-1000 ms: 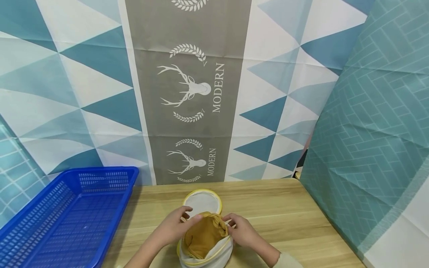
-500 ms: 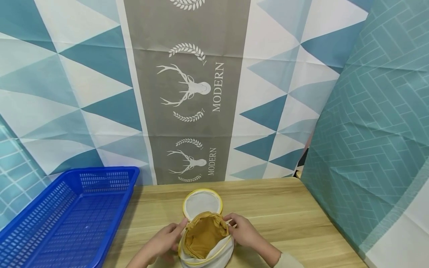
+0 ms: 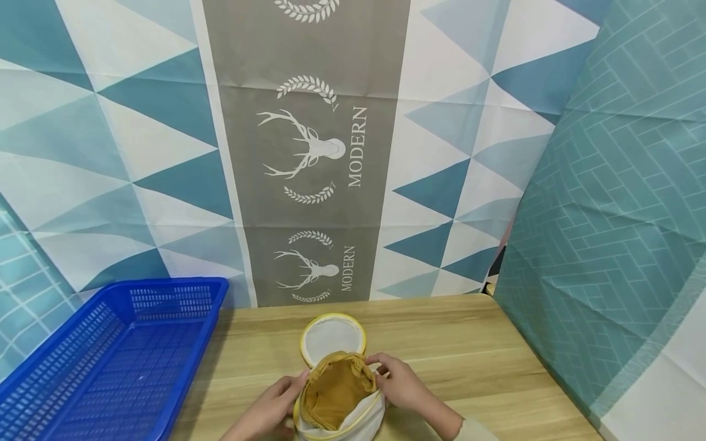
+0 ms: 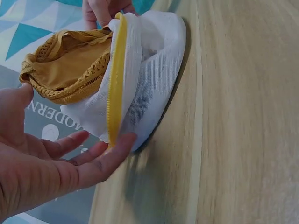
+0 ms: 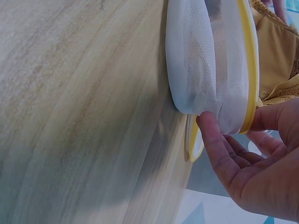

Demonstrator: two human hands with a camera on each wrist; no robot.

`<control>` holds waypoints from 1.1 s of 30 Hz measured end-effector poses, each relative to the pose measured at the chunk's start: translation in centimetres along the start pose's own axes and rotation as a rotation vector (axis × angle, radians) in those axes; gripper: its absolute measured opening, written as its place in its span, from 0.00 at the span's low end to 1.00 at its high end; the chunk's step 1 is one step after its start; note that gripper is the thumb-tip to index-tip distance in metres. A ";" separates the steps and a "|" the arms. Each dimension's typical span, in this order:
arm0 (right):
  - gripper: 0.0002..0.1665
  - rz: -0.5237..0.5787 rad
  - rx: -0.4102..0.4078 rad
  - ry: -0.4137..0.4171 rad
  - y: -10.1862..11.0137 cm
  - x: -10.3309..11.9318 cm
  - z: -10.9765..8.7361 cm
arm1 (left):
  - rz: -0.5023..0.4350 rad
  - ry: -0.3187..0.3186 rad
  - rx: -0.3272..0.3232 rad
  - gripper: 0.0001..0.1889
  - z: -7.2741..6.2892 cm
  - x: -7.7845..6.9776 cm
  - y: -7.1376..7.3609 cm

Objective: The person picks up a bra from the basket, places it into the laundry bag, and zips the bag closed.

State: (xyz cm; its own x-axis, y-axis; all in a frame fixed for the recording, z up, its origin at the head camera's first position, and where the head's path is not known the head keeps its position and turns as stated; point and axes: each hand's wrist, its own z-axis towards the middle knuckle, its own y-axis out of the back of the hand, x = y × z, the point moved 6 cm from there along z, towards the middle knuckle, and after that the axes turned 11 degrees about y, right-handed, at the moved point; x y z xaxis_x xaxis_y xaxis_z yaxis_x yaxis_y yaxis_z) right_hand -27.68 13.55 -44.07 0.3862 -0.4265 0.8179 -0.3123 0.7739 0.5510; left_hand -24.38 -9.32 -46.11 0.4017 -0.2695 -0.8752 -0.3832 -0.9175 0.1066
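A white mesh laundry bag (image 3: 368,421) with a yellow zipper stands on the table, its mouth unzipped. Inside it sits a mustard-brown garment (image 3: 335,393) with lacy trim, its folds spread into a hollow; its exact kind is unclear. The bag's round, yellow-edged lid (image 3: 333,338) lies folded back behind. On the left side, my left hand (image 4: 60,168) has its thumb by the garment's edge and its fingers extended against the bag's zipper side. My right hand (image 5: 261,163) pinches the bag's right rim, with one finger against the outer mesh (image 5: 191,60) and the thumb at the zipper.
A large blue plastic basket (image 3: 206,334) stands at the left of the wooden table (image 3: 452,343). Patterned cloth (image 3: 309,202) hangs behind the table, and a teal sheet (image 3: 618,214) borders its right side.
My left hand has moved from above the garment's left edge down to the bag's left side. The garment's hollow has spread wider. My right hand has stayed at the right rim.
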 end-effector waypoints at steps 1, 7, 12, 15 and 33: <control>0.17 -0.006 -0.001 0.007 0.0 0.1 0.0 | -0.013 -0.007 -0.001 0.42 0.1 0.0 0.0; 0.17 -0.016 -0.012 0.015 0.2 0.2 0.0 | -0.079 -0.061 -0.021 0.40 0.3 -0.7 0.0; 0.19 0.028 -0.015 -0.025 0.2 -0.1 0.0 | -0.117 -0.072 -0.063 0.38 0.5 -0.8 0.0; 0.22 0.056 -0.023 -0.054 0.1 -0.1 -0.1 | -0.128 -0.056 -0.076 0.37 0.6 -0.8 0.1; 0.32 0.070 -0.001 -0.114 -0.3 0.3 -0.1 | -0.173 -0.084 -0.120 0.33 0.2 -1.2 0.0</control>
State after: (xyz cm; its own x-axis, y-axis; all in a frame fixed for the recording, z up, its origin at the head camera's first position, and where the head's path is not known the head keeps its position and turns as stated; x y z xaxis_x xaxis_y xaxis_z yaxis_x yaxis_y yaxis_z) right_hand -27.37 13.24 -43.96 0.2624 -0.4218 0.8679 -0.3345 0.8039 0.4918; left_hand -24.96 -8.91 -45.16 0.3801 -0.0847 -0.9210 -0.2107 -0.9775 0.0030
